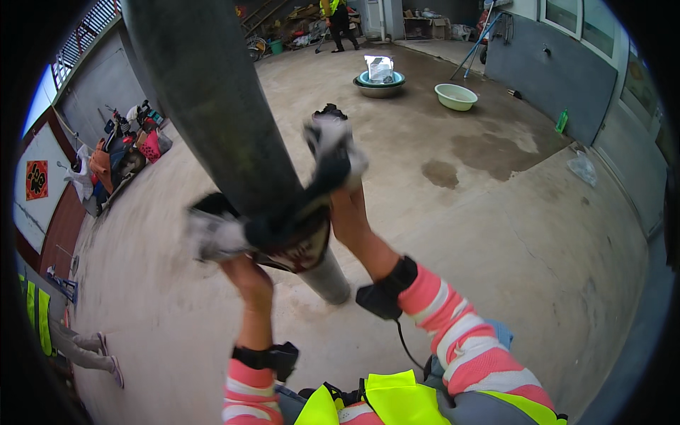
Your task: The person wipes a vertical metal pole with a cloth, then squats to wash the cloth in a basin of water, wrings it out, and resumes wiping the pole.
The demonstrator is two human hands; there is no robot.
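Observation:
A round grey pillar [212,106] stands on the floor right before me, and a dark cloth [287,218] with light and red print lies across its near side. On the pillar's left, my left hand [220,231], in a grey and white glove, is closed on one end of the cloth. My right hand [337,146], gloved alike and blurred, grips the other end, higher up on the pillar's right. A black strap with a dark box sits on each of my wrists.
Basins [380,91] and a pale green basin [456,101] stand on the concrete floor ahead. A green bottle [561,121] and a plastic bag [583,169] lie near the right wall. Loaded goods [125,154] are at left. One person [340,24] is at the back, another [69,340] at left.

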